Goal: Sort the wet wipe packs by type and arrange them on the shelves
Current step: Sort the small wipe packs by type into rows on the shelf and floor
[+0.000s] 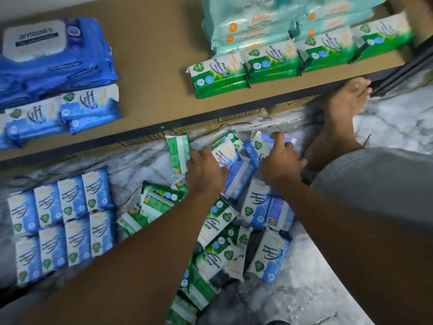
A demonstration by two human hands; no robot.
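Marble-patterned floor fills the lower part of the view, and a brown shelf with a dark front edge runs across the upper part. On the shelf, large dark-blue packs are stacked at the left, with smaller blue fragrance-free packs laid just in front of them. At the right of the shelf, pale teal packs are piled behind a row of green pine packs. On the floor at the left, blue packs are set out in two neat rows, side by side and touching. A loose heap of mixed green and blue packs is spread over the floor in the middle. The left hand is laid over the far end of the heap, its fingers spread between an overturned green pack and a blue-and-white pack; whether either is gripped cannot be told. The right hand is placed just beside it, and its fingers are curled around the upper edge of a blue pack, which is being grasped while it is still resting against the heap. A bare foot is planted on the floor near the shelf edge, and a grey-clad knee is seen at the right.
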